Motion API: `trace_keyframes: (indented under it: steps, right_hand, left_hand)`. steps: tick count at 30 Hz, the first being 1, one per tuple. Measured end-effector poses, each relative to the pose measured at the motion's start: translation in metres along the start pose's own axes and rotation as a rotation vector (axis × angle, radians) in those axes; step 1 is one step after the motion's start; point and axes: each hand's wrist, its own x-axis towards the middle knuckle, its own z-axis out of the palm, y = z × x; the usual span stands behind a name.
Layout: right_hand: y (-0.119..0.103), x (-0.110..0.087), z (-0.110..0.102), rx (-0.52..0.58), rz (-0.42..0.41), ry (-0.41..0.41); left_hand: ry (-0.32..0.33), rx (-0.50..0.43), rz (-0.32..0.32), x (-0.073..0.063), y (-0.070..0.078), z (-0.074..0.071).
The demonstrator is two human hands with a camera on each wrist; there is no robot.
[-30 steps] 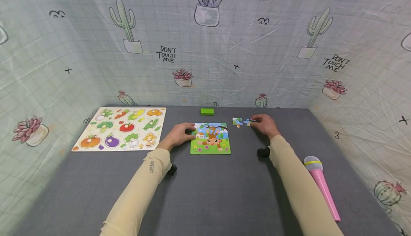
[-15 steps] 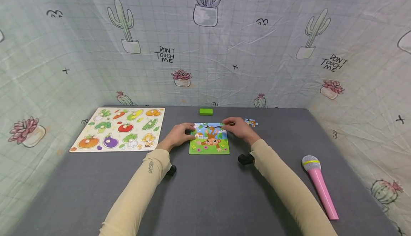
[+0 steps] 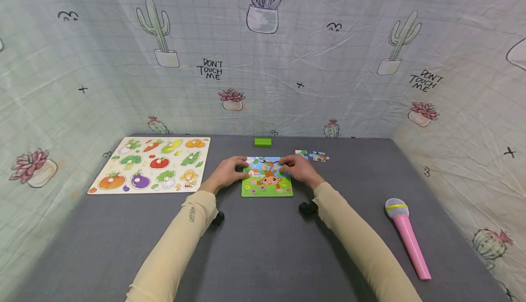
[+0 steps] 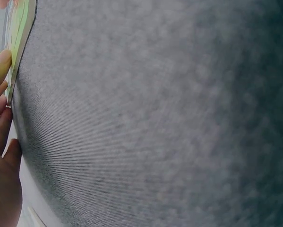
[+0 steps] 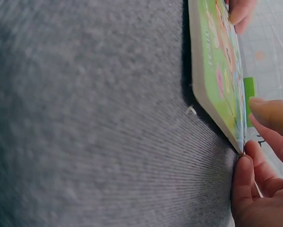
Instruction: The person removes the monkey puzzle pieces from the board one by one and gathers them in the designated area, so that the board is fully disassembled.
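A square jigsaw puzzle [image 3: 269,182] with a monkey picture lies on the grey table, in front of the person. My left hand [image 3: 226,172] grips its left edge, the thumb over the face and the other fingers along the side. At the upper right edge, my right hand [image 3: 301,169] holds the puzzle with thumb and fingers. In the right wrist view the fingertips [image 5: 245,163] sit right at the puzzle's corner. Two loose jigsaw pieces lie behind the right hand: one piece [image 3: 302,152] is partly hidden by it, the other piece [image 3: 318,156] shows farther right.
A vegetable puzzle board [image 3: 141,161] lies at the back left. Behind the monkey puzzle is a small green block [image 3: 263,142]. A pink toy microphone [image 3: 411,242] rests on the right side. Patterned cloth [image 3: 263,73] hangs around the table's back and sides.
My right hand has left the loose pieces and moved left to the monkey puzzle's right edge. Both pieces remain on the table, slightly shifted. My left hand stays at the left edge.
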Motion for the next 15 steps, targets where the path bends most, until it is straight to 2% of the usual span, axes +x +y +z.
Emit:
trace_keyframes:
  steps: [9, 15]
  right_hand:
    - [-0.0007, -0.0007, 0.0041, -0.02, -0.077, 0.002]
    - [-0.0056, 0.0004, 0.0059, -0.071, -0.09, 0.001]
  left_hand:
    - [0.004, 0.008, -0.001, -0.0006, -0.0002, 0.0003]
    - [0.0, 0.022, 0.007, -0.0001, 0.0002, -0.0004]
